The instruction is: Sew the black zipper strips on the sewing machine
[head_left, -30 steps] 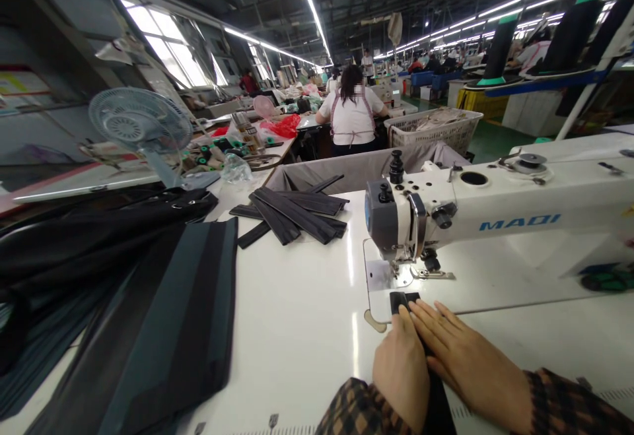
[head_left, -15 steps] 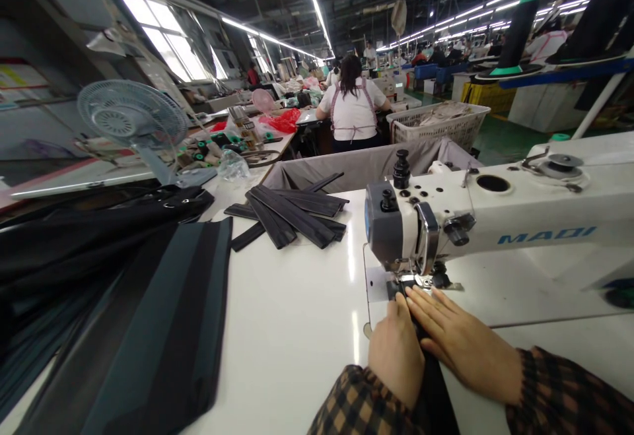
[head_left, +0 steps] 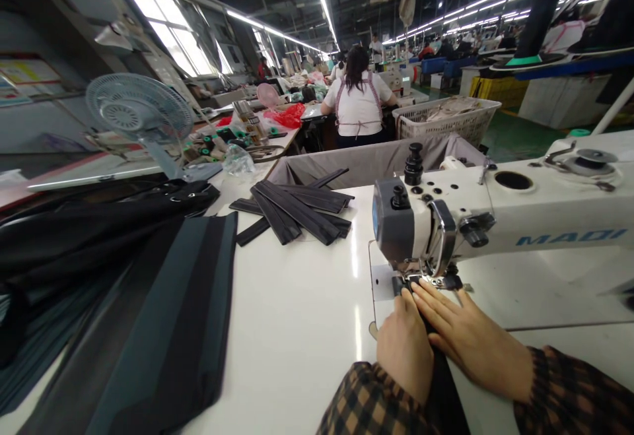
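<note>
A white sewing machine [head_left: 520, 214] stands on the white table [head_left: 297, 316]. A narrow black fabric strip [head_left: 440, 389] runs from my lap to the presser foot [head_left: 421, 281]. My left hand [head_left: 403, 349] lies flat on the strip's left side, fingers pointing at the needle. My right hand [head_left: 470, 339] presses the strip from the right, fingertips just before the presser foot. Both wrists wear plaid sleeves.
A pile of black strips [head_left: 297, 207] lies at the table's far side. Dark fabric panels [head_left: 148, 316] cover the left. A small fan [head_left: 139, 111] stands behind them. A person in a white shirt [head_left: 359, 108] sits ahead, beside a white basket [head_left: 446, 118].
Both hands have pushed the black strip forward, from short of the needle plate up to the presser foot. The view has shifted slightly.
</note>
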The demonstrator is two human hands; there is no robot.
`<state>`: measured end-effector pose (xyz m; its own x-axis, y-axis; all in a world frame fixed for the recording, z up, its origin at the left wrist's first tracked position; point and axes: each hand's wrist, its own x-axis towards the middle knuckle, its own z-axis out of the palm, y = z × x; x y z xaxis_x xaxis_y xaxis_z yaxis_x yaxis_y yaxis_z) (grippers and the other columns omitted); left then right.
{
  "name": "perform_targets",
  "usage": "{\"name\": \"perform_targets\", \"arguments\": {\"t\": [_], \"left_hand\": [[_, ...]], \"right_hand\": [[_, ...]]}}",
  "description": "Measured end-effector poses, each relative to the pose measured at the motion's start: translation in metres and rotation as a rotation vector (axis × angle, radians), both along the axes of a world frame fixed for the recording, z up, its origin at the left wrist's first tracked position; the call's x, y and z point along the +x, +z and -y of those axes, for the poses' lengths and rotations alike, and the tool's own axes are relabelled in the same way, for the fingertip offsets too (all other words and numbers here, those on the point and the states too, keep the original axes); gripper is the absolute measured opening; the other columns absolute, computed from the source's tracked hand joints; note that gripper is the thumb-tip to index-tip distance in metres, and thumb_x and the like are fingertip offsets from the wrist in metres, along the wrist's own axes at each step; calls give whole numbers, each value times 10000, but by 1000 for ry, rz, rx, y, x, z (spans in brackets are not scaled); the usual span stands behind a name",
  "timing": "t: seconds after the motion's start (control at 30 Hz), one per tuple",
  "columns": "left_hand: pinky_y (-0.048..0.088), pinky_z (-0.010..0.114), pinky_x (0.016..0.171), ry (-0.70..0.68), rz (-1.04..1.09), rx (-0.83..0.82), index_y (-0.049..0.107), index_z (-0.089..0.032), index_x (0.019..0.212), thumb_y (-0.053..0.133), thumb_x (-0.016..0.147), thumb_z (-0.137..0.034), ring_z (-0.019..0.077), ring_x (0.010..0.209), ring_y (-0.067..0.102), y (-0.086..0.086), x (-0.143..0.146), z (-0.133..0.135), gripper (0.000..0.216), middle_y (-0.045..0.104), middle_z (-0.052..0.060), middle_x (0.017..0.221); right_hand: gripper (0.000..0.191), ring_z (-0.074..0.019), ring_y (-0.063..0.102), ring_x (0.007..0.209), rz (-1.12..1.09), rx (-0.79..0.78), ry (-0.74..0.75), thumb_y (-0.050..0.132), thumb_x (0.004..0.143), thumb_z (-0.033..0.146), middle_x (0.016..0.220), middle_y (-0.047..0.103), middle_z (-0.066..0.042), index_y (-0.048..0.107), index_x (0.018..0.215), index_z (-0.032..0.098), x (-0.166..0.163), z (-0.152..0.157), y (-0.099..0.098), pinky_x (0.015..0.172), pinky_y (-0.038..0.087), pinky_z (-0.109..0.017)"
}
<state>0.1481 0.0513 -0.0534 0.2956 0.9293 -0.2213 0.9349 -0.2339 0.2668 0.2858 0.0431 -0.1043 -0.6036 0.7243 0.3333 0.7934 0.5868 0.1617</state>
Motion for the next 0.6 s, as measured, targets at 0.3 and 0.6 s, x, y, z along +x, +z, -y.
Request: {"name": "perform_targets", "arguments": {"t": [0.3, 0.6], "left_hand": [[489, 432, 737, 26, 26, 44, 378, -87, 1227, 344, 735, -69, 266, 857, 581, -4, 0, 1, 493, 520, 127, 1073], [495, 398, 723, 8, 4, 90, 465, -120, 1143, 271, 826, -112, 237, 835, 586, -3, -5, 18, 372, 529, 108, 1034]], "right_hand": [[516, -207, 199, 1285, -14, -16, 8, 353, 864, 262, 1397, 233, -59, 195, 1342, 152, -1, 0, 0, 946, 330, -503], [412, -186, 370, 1203, -110, 42, 12, 406, 866, 296, 1328, 374, -57, 408, 1250, 148, -4, 23, -4, 954, 427, -356]]}}
